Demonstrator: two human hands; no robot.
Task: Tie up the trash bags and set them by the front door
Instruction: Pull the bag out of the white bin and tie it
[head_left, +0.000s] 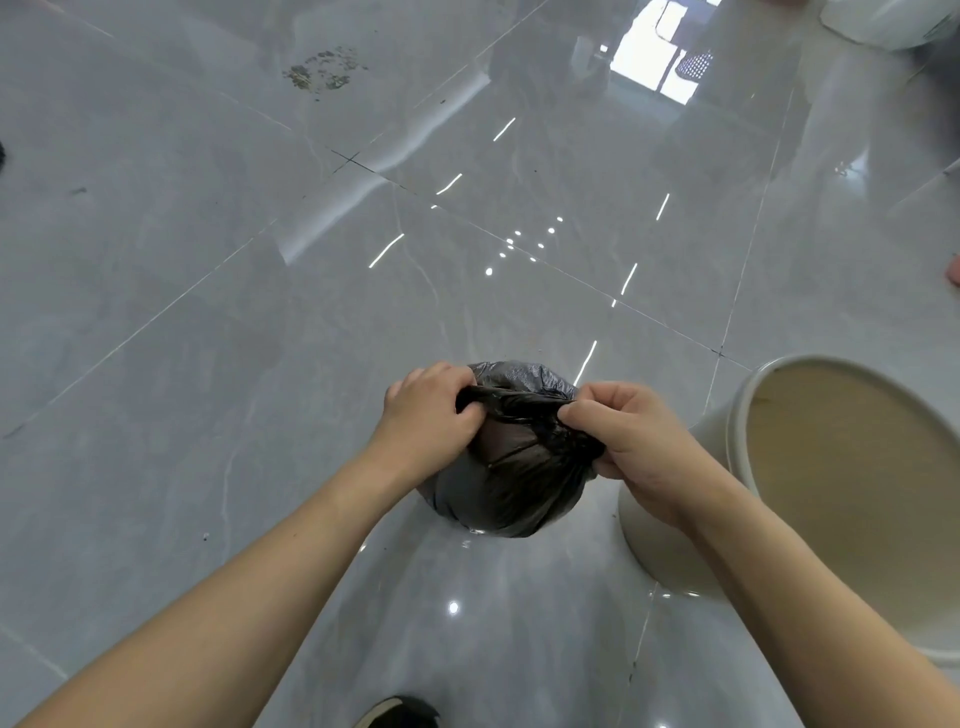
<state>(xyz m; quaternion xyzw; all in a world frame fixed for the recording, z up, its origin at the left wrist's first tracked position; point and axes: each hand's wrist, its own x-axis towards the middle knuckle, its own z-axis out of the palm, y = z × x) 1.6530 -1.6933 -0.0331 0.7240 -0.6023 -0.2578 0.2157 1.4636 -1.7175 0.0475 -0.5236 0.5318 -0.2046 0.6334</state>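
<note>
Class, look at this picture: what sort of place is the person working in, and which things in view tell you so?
Probably a room in a home. The polished grey tile floor mirrors a bright window or door, a white waste bin stands open, and both hands, left hand and right hand, grip the neck of a black trash bag.

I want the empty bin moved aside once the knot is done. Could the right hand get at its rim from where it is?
Probably yes: the bin stands just beside the right hand, nothing between, but that hand must first release the trash bag.
</note>
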